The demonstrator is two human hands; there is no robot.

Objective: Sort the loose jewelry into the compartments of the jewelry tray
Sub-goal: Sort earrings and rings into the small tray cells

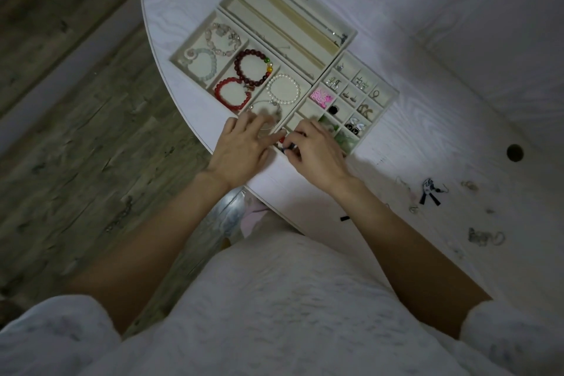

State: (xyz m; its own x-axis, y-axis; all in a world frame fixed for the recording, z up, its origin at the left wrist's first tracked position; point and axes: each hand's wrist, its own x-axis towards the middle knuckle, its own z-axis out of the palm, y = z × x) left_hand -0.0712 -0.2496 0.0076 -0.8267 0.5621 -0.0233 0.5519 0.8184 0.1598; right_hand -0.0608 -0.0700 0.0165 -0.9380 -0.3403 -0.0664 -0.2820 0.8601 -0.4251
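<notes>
The cream jewelry tray (351, 35) lies near the rounded edge of the white table. Its left compartments hold bead bracelets: pale ones (201, 61), dark red ones (253, 65) and a white pearl one (283, 90). The small square compartments on the right hold earrings and a pink piece (321, 97). My left hand (241, 148) rests flat on the tray's near corner, over a thin silver bangle. My right hand (317, 151) pinches a small dark piece with a red bead (285, 143) at the nearest small compartments. Loose jewelry (428, 189) lies on the table to the right.
More loose pieces (485, 236) lie at the right of the white table (457, 55), and a small black bit (345, 218) sits near my right forearm. A round hole (515, 152) is in the tabletop. Wooden floor (76, 116) is to the left.
</notes>
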